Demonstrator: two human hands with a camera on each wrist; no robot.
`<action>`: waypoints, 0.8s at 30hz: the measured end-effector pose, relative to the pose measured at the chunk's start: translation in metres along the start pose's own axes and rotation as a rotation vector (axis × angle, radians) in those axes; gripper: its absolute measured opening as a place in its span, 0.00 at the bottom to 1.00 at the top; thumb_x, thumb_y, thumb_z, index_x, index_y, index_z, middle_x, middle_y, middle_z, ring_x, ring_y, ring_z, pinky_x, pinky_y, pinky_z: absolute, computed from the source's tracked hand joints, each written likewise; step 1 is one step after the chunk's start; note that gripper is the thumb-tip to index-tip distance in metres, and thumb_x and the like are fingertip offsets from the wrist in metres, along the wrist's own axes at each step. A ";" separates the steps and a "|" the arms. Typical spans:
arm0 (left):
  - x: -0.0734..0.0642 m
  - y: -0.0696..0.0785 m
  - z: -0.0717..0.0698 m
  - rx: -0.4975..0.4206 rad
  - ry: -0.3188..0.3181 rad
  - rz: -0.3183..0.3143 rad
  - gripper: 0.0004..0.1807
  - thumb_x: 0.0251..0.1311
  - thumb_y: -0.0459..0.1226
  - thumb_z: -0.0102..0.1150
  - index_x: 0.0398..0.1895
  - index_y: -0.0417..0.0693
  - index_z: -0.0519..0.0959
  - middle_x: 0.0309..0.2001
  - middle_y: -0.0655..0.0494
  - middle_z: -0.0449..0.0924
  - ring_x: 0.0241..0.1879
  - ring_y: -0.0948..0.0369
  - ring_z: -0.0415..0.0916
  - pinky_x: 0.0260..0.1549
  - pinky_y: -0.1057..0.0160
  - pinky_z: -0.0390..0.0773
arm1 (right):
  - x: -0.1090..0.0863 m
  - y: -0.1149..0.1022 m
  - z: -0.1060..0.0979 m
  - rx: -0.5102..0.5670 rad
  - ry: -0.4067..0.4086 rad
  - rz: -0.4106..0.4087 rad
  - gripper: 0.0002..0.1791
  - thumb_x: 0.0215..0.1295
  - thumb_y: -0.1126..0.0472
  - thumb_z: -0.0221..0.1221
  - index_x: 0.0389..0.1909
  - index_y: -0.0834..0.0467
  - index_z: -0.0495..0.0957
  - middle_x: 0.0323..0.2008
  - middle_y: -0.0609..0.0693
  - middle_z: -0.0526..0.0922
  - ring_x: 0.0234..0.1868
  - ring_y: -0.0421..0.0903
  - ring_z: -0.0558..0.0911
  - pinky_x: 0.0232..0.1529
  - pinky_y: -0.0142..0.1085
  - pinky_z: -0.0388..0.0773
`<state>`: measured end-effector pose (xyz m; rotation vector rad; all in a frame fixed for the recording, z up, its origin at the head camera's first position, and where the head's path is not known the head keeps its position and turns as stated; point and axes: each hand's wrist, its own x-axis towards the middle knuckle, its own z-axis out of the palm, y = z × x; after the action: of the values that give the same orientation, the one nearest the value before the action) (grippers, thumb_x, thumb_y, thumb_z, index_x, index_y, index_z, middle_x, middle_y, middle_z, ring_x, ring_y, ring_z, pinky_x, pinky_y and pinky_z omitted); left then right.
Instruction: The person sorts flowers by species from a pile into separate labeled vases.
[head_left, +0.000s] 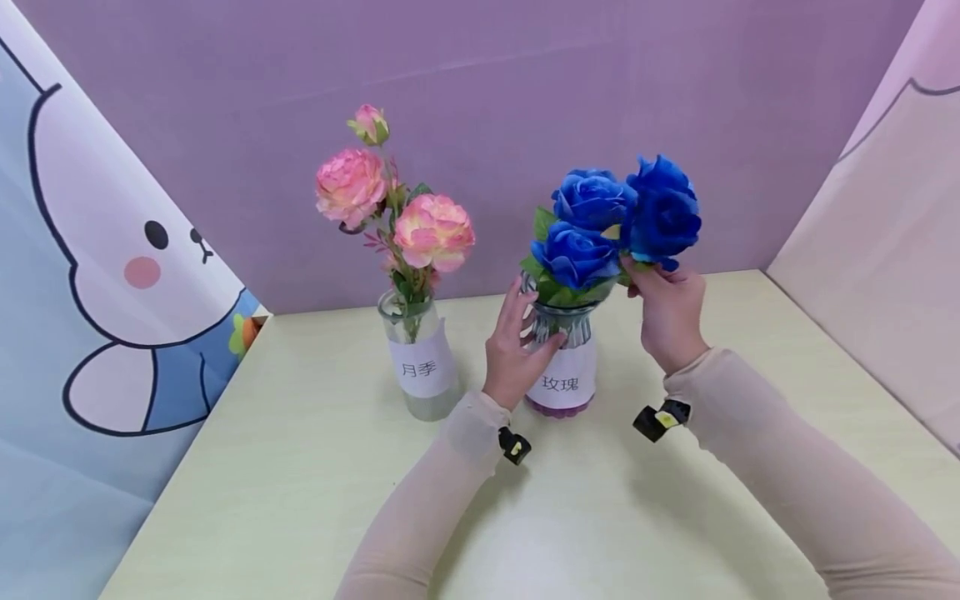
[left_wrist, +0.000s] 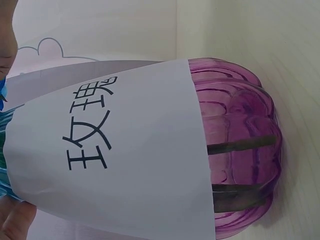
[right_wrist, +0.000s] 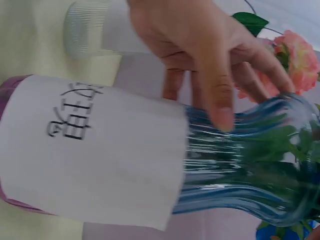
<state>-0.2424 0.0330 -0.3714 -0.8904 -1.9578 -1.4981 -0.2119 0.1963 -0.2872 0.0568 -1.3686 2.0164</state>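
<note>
A ribbed glass vase, bluish at the neck and purple at the base, stands on the table with two blue roses and green leaves in its mouth. My left hand holds the vase's neck from the left, thumb in front and fingers behind. At the right of the bunch, my right hand pinches another blue rose just beneath its bloom. The lower part of that stem is hidden. In the left wrist view, dark stems show through the purple base, below a white paper label with Chinese characters.
To the left stands a clear glass vase with a white label, holding pink roses and a bud. A purple backdrop rises behind the pale table, with cartoon-printed cloth at the left side.
</note>
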 end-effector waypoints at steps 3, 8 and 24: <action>-0.001 0.000 -0.001 0.007 -0.001 -0.009 0.30 0.52 0.29 0.69 0.57 0.40 0.67 0.71 0.40 0.56 0.52 0.44 0.78 0.43 0.61 0.81 | -0.004 0.007 -0.002 -0.135 -0.050 -0.002 0.15 0.58 0.75 0.60 0.18 0.54 0.83 0.16 0.41 0.75 0.20 0.40 0.70 0.21 0.28 0.70; -0.002 0.000 -0.001 0.004 0.002 0.009 0.29 0.52 0.29 0.69 0.57 0.39 0.67 0.70 0.38 0.56 0.52 0.43 0.77 0.44 0.60 0.81 | -0.010 0.014 -0.007 -0.367 -0.136 0.000 0.11 0.58 0.72 0.63 0.20 0.55 0.83 0.12 0.40 0.67 0.19 0.40 0.66 0.20 0.28 0.68; -0.001 -0.002 -0.013 0.043 -0.090 0.004 0.31 0.53 0.27 0.66 0.60 0.38 0.66 0.72 0.39 0.54 0.50 0.45 0.78 0.38 0.58 0.84 | -0.028 0.027 -0.029 -0.406 -0.229 0.134 0.04 0.64 0.66 0.60 0.37 0.62 0.77 0.27 0.36 0.82 0.27 0.37 0.78 0.29 0.26 0.79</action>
<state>-0.2435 0.0196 -0.3697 -0.9577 -2.0429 -1.4311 -0.1960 0.2006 -0.3329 0.0140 -1.9501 1.8407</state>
